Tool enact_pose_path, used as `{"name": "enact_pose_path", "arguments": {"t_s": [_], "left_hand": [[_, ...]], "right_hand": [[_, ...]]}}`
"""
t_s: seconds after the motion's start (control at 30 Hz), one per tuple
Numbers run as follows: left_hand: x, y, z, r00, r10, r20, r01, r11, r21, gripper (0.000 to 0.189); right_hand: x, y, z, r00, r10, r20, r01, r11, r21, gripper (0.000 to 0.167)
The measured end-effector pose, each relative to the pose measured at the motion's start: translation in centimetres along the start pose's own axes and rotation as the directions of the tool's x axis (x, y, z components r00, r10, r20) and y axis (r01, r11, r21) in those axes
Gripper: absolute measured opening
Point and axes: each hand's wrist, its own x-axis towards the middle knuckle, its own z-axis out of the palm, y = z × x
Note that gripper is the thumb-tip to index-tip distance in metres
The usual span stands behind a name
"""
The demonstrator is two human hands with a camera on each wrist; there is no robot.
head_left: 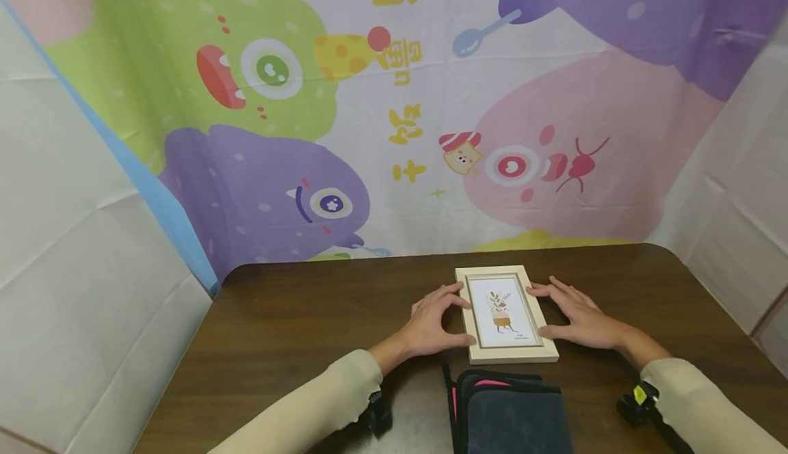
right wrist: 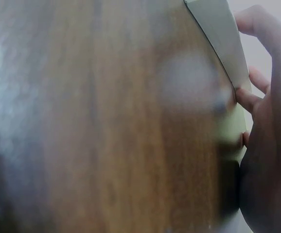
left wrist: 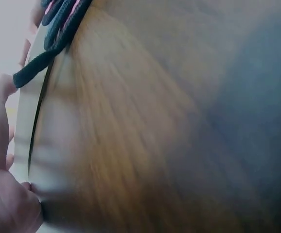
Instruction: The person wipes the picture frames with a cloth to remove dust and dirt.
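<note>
A pale wooden picture frame (head_left: 514, 355) is at the far middle of the table, its front facing up. Inside it a print (head_left: 502, 318) shows a plant in a brown legged pot. My left hand (head_left: 434, 321) holds the frame's left side, thumb near the lower corner and fingertips higher up. On the opposite side my right hand (head_left: 581, 321) grips the right edge with thumb and fingertips. Both wrist views show fingers around the frame's pale edge (right wrist: 220, 39). Just below the frame lies a dark fabric case (head_left: 517, 416) with black edging and pink inside.
The dark brown wooden table (head_left: 295, 331) ends at a cartoon-printed cloth (head_left: 406, 221) behind it. Pale panels (head_left: 80, 290) stand at the left and right sides. Small black devices (head_left: 377, 414) are worn on both wrists.
</note>
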Motion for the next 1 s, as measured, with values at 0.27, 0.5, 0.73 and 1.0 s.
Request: {"name": "enact_pose_path", "arguments": {"t_s": [0.27, 0.5, 0.73, 1.0], "left_hand": [[0.1, 0.1, -0.5, 0.999, -0.007, 0.051, 0.005, 0.999, 0.033, 0.062], [0.2, 0.5, -0.9, 0.997, 0.005, 0.076, -0.009, 0.999, 0.047, 0.061], [0.5, 0.3, -0.5, 0.998, -0.004, 0.07, 0.001, 0.999, 0.038, 0.061], [0.0, 0.8, -1.1, 0.997, -0.009, 0.08, 0.007, 1.0, 0.028, 0.061]], "right_hand": [[0.1, -0.1, 0.1, 1.0, 0.016, 0.004, -0.016, 1.0, 0.002, 0.081], [0.0, -0.1, 0.0, 1.0, -0.002, -0.007, 0.002, 1.0, -0.008, 0.08], [-0.3, 0.1, -0.1, 0.999, -0.029, -0.014, 0.029, 1.0, 0.005, 0.079], [-0.1, -0.1, -0.3, 0.999, -0.03, -0.043, 0.032, 0.998, 0.051, 0.083]]}}
